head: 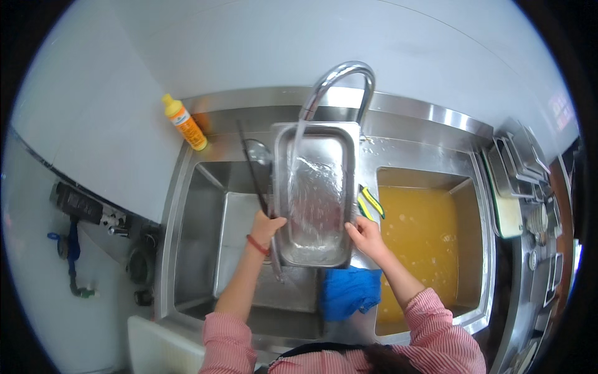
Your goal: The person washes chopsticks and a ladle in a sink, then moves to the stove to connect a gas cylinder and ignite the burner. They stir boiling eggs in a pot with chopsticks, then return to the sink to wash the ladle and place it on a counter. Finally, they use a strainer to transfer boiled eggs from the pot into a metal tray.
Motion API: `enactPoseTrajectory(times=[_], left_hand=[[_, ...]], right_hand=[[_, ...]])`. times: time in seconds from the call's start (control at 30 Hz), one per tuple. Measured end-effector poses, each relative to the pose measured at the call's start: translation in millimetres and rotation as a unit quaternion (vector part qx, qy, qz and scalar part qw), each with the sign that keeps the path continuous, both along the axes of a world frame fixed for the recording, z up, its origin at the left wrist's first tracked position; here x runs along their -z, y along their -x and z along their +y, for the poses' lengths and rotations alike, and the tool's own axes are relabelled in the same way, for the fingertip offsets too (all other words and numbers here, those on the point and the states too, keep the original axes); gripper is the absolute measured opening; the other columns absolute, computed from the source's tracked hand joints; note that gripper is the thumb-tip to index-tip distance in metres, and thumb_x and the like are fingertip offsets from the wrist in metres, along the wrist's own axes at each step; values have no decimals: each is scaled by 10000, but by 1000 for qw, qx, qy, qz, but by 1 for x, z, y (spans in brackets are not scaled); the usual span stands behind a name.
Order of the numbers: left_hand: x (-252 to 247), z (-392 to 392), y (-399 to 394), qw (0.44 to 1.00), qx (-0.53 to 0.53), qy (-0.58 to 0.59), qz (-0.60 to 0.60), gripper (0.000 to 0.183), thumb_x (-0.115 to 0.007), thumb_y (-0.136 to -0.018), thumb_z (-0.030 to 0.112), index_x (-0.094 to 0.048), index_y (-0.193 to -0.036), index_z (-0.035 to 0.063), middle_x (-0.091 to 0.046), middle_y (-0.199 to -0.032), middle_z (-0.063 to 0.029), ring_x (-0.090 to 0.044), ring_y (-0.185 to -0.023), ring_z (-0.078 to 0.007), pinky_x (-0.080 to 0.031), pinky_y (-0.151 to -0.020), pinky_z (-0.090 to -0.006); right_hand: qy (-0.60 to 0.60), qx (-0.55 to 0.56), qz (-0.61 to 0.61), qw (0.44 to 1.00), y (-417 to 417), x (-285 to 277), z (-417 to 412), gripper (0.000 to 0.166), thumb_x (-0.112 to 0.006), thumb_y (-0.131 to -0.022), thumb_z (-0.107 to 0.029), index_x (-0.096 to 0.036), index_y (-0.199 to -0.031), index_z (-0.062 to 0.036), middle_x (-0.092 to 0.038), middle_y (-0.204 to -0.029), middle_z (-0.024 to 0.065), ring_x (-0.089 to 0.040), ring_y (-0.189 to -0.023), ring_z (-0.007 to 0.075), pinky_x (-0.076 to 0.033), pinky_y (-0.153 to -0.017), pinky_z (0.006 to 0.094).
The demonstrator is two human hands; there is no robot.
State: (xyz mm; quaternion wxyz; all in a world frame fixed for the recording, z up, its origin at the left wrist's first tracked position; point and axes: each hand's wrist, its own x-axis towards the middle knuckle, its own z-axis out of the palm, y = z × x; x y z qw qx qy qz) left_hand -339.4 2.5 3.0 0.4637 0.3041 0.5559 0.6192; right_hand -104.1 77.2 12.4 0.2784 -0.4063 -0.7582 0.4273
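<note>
A rectangular stainless steel pan [317,196] is held under the curved chrome faucet [348,70], and water runs from the spout into it. My left hand [267,230] grips the pan's left edge together with long, thin utensils, among them a dark one [252,170]. A round metal ladle or spoon head [258,152] shows beside the pan; its handle is partly hidden. My right hand [366,235] holds the lower right edge of the pan. Just above that hand, yellow-and-green handles [372,202] of a tool lie on the divider between the basins.
The left basin [201,233] holds a metal tray; cloudy yellow-brown water [420,243] fills the right one. A blue cloth [352,292] lies on the divider. A yellow bottle [187,124] stands at the back left corner. Pans, a cutting board [507,212] and stacked dishes [537,219] are at right.
</note>
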Motion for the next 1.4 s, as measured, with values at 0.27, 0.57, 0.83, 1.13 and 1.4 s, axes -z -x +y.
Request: enactPoseTrajectory(times=[0.27,0.57,0.83,1.13,1.4], left_hand=[[-33,-44,25,969,-116,31,217,204,-562,-511,-8,-411,-641,34,-387,-580,26,-368,-512,-65,-326,-468,-206],[-41,-98,41,880,-187,153,409,135,-524,-503,2,-409,-571,15,-394,-484,-17,-383,-443,-89,-341,-439,-222],[9,-128,26,882,-195,194,383,134,-522,-495,24,-402,-553,17,-409,-479,-28,-395,-444,-100,-349,-444,-239],[29,-139,8,889,-184,225,354,157,-538,-473,38,-400,-547,25,-408,-479,-26,-401,-441,-115,-342,-430,-259],[45,-151,9,895,-185,225,337,170,-549,-470,55,-406,-557,28,-412,-488,-28,-409,-450,-122,-346,-432,-260]], right_hand=[[-265,127,-237,926,-20,16,36,456,-538,-638,-195,-370,-1048,-86,-369,-991,167,-382,-901,315,-353,-723,372],[-102,90,-349,927,-14,1,63,344,-500,-633,-168,-393,-955,-114,-448,-846,158,-485,-711,278,-412,-614,358],[358,190,129,905,-9,-10,113,198,-415,-749,-278,-390,-878,-131,-411,-758,16,-423,-697,121,-393,-635,324],[403,135,107,899,-9,-11,129,234,-393,-747,-374,-387,-823,-152,-399,-790,20,-404,-733,139,-355,-641,417],[406,140,90,899,-6,-15,135,218,-393,-742,-358,-381,-794,-146,-400,-752,14,-409,-719,137,-322,-682,455]])
